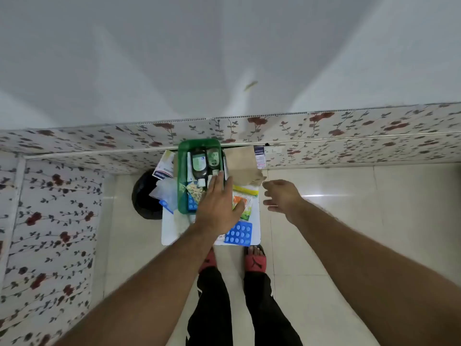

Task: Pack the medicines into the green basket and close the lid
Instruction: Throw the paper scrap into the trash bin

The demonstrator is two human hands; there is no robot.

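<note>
Mostly unreadable labels; left hand (216, 208) over green basket (182, 171).

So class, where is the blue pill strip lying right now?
In the head view, the blue pill strip lies on the white table's near right corner, outside the green basket, just right of the left forearm.

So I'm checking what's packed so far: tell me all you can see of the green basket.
The green basket is a rectangular, translucent-looking plastic tub with rounded corners. It sits open on the small white table, its far end near the floral wall; no lid shows on it. Inside lie two dark bottles with pale labels, a small white bottle, a blue blister strip and a patterned packet. The left hand reaches over its near right corner, fingers extended.
</note>
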